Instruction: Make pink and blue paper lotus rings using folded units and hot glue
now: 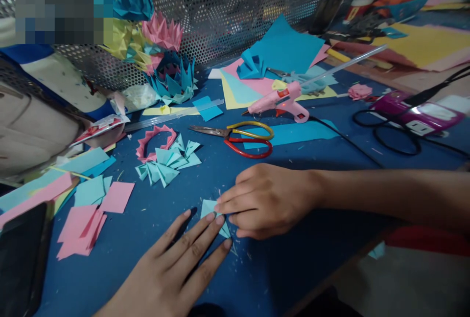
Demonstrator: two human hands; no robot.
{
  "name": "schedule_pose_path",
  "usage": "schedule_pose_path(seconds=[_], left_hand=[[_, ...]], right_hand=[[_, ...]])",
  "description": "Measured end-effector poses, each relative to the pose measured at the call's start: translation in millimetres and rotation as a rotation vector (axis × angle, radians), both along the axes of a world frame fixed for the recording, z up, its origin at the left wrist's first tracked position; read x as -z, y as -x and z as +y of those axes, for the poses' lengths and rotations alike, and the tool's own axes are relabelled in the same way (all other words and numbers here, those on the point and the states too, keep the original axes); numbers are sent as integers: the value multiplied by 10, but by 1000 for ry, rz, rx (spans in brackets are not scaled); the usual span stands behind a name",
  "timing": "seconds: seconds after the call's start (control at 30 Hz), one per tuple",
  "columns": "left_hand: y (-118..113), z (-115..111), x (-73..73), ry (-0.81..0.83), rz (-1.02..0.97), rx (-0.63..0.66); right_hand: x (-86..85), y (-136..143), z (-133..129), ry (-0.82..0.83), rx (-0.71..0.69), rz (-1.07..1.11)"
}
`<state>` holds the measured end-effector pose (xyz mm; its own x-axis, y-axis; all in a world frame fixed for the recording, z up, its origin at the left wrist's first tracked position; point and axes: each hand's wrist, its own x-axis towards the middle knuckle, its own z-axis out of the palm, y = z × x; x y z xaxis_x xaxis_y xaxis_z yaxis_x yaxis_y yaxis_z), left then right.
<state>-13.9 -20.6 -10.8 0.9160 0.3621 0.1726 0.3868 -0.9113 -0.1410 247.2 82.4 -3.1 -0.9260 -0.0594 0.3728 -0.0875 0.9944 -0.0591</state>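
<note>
A small light-blue paper square, partly folded, lies flat on the blue table under my fingers. My left hand is spread out, its middle fingertips pressing on the paper. From the right, my right hand touches the paper's edge with its fingertips, the other fingers curled in. Part of the paper is hidden beneath both hands. Just beyond them are several folded light-blue paper pieces and a pink folded-paper ring. Scissors with one yellow and one red handle lie behind my right hand.
A pink glue gun rests near a blue paper strip. Pink paper squares and a black phone lie at left. Folded-paper flowers stand by a perforated metal panel. A purple power strip with black cables is at right.
</note>
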Motion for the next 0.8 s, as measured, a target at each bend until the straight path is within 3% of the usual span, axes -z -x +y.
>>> schedule_pose_path(seconds=[0.27, 0.8], left_hand=[[42, -84, -118, 58, -48, 6], [28, -35, -80, -16, -6, 73]], right_hand=[[-5, 1, -8, -4, 9, -2], [-6, -1, -15, -5, 13, -3]])
